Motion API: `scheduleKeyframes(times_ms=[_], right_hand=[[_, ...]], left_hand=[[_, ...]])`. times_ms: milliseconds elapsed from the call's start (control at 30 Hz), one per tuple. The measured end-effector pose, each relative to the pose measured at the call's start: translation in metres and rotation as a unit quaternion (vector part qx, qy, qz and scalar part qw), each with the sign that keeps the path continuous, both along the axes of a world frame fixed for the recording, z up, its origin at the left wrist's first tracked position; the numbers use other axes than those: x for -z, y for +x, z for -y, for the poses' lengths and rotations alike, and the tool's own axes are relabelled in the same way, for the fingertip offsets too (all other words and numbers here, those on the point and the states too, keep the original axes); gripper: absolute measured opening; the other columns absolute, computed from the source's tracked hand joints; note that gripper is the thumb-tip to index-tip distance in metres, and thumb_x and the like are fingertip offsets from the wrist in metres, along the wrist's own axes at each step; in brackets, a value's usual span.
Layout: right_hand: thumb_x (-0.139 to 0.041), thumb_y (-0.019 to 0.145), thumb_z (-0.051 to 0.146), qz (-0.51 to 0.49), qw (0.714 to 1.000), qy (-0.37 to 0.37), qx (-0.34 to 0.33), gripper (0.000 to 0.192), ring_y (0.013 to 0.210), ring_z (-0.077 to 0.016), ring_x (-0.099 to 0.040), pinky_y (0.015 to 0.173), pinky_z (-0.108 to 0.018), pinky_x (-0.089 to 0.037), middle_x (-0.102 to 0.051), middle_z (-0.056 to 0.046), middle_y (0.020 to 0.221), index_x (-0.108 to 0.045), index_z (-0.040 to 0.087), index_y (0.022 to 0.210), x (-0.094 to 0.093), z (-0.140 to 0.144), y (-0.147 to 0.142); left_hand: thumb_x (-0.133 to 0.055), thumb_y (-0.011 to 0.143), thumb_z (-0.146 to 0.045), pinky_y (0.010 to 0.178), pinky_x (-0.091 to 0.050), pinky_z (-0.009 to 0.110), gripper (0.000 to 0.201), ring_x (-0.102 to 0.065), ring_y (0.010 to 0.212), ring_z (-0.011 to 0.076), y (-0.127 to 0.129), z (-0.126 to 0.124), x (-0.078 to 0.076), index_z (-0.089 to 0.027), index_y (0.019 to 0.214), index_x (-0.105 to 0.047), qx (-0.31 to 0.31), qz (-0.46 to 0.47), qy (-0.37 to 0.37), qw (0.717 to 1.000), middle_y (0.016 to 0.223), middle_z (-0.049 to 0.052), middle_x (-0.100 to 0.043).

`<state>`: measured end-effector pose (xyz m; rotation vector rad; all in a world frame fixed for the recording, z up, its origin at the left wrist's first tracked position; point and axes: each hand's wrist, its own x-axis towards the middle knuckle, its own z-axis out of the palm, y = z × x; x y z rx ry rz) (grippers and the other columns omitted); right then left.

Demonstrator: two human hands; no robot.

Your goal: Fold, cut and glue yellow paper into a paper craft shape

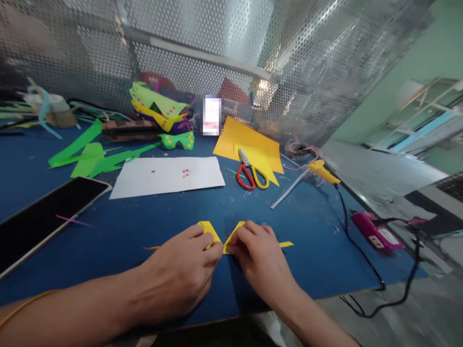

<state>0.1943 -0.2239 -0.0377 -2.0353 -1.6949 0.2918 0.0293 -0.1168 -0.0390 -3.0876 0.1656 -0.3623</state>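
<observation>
Item: folded yellow paper piece (217, 236), bow-shaped, lying flat on the blue tabletop (144, 226) near its front edge; 2 triangular flaps rose from a narrow waist at centre, with thin yellow tails running out to either side; long axis ran left to right across the view.

Left hand (181, 274): palm down, fingers curled; grip pressed together on the left flap, fingertips meeting at the waist of the piece.

Right hand (258, 262): palm down; grip pressed together on the right flap, fingertips just beside those of the left hand; whether the thumb lay under the paper could not be told.

Relation: the piece lay directly ahead of both grips, between them; each hand covered its own half, so neither was the nearer; the 2 sets of fingertips nearly touched at the central crease.

Surroundings, all well apart from the hands: red-and-yellow-handled scissors (251, 173) resting on an orange-yellow paper sheet (249, 142); a white sheet (168, 176) bearing small pink scraps; green paper offcuts (92, 156); a stack of coloured paper pieces (162, 113); a yellow glue gun (321, 171) with black cable trailing off the right edge; a dark tablet (43, 217) at left; a pink device (376, 233) at right; perforated metal screen (217, 38) behind.
</observation>
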Motion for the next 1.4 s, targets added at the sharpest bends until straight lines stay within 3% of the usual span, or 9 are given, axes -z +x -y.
scheduleKeyframes(times_ms=[267, 433, 633, 767, 900, 1100, 1267, 1400], right_hand=[[-0.060, 0.082, 0.004, -0.002, 1.000, -0.001, 0.003, 0.018, 0.076, -0.0166, -0.054, 0.075, -0.032, -0.029, -0.062, 0.001, 0.078, -0.057, 0.020, 0.074, 0.005, 0.001, 0.006], [-0.056, 0.082, 0.005, 0.001, 1.000, 0.005, 0.010, 0.015, 0.077, -0.0191, -0.055, 0.075, -0.034, -0.030, -0.064, -0.001, 0.081, -0.057, 0.019, 0.078, 0.013, -0.001, 0.003], [-0.057, 0.075, 0.002, -0.032, 0.999, 0.023, 0.018, 0.020, 0.074, -0.0180, -0.057, 0.077, -0.034, -0.030, -0.066, 0.001, 0.079, -0.055, 0.019, 0.084, 0.017, -0.001, 0.004], [-0.058, 0.075, 0.003, -0.041, 0.998, 0.037, 0.020, 0.018, 0.073, -0.0166, -0.058, 0.078, -0.032, -0.031, -0.067, 0.003, 0.077, -0.055, 0.020, 0.081, 0.018, -0.002, 0.005], [-0.058, 0.076, 0.004, -0.041, 0.999, 0.034, 0.006, 0.019, 0.073, -0.0154, -0.058, 0.080, -0.031, -0.032, -0.066, 0.005, 0.077, -0.054, 0.021, 0.080, 0.014, -0.001, 0.007], [-0.059, 0.077, 0.003, -0.060, 0.998, 0.035, -0.002, 0.020, 0.071, -0.0134, -0.059, 0.090, -0.033, -0.032, -0.066, 0.006, 0.075, -0.053, 0.022, 0.080, 0.011, 0.006, 0.014], [-0.056, 0.073, 0.000, -0.056, 0.998, 0.026, 0.014, 0.023, 0.073, -0.0158, -0.059, 0.078, -0.031, -0.034, -0.068, 0.004, 0.076, -0.054, 0.022, 0.079, 0.009, 0.005, 0.015], [-0.058, 0.071, 0.001, -0.062, 0.998, -0.005, 0.020, 0.022, 0.071, -0.0156, -0.060, 0.079, -0.031, -0.032, -0.069, 0.004, 0.075, -0.057, 0.021, 0.081, 0.002, 0.000, 0.017]], left_hand=[[-0.055, 0.086, -0.016, 0.074, -0.039, 0.037, 0.006, -0.050, 0.077, 0.0200, -0.002, 0.006, 0.001, -0.018, 0.088, -0.060, -0.012, 0.035, -0.052, 0.998, 0.084, 0.004, -0.059], [-0.059, 0.082, -0.015, 0.074, -0.043, 0.034, 0.014, -0.052, 0.079, 0.0199, -0.003, 0.014, 0.011, -0.017, 0.095, -0.062, -0.077, 0.059, -0.062, 0.993, 0.087, 0.005, -0.061], [-0.062, 0.085, -0.034, 0.073, -0.045, 0.034, 0.026, -0.054, 0.080, 0.0200, 0.001, -0.001, 0.026, -0.018, 0.104, -0.063, -0.002, 0.076, -0.015, 0.997, 0.089, 0.005, -0.066], [-0.063, 0.085, -0.039, 0.076, -0.045, 0.033, 0.028, -0.054, 0.080, 0.0197, 0.004, -0.008, 0.032, -0.019, 0.104, -0.064, 0.012, 0.053, -0.012, 0.998, 0.091, 0.004, -0.066], [-0.064, 0.085, -0.036, 0.080, -0.044, 0.035, 0.024, -0.054, 0.082, 0.0205, 0.003, -0.004, 0.027, -0.020, 0.102, -0.064, 0.005, 0.021, -0.030, 0.999, 0.092, 0.005, -0.066], [-0.064, 0.084, -0.035, 0.086, -0.042, 0.041, 0.028, -0.054, 0.088, 0.0240, -0.001, 0.009, 0.018, -0.018, 0.106, -0.061, -0.071, 0.031, -0.018, 0.997, 0.096, 0.007, -0.066], [-0.062, 0.084, -0.034, 0.086, -0.042, 0.041, 0.028, -0.053, 0.088, 0.0241, -0.002, 0.010, 0.020, -0.019, 0.107, -0.060, -0.069, 0.031, -0.018, 0.997, 0.096, 0.006, -0.065], [-0.061, 0.084, -0.032, 0.085, -0.043, 0.041, 0.028, -0.053, 0.089, 0.0246, -0.002, 0.011, 0.014, -0.018, 0.108, -0.058, -0.073, 0.026, -0.027, 0.997, 0.097, 0.007, -0.064]])
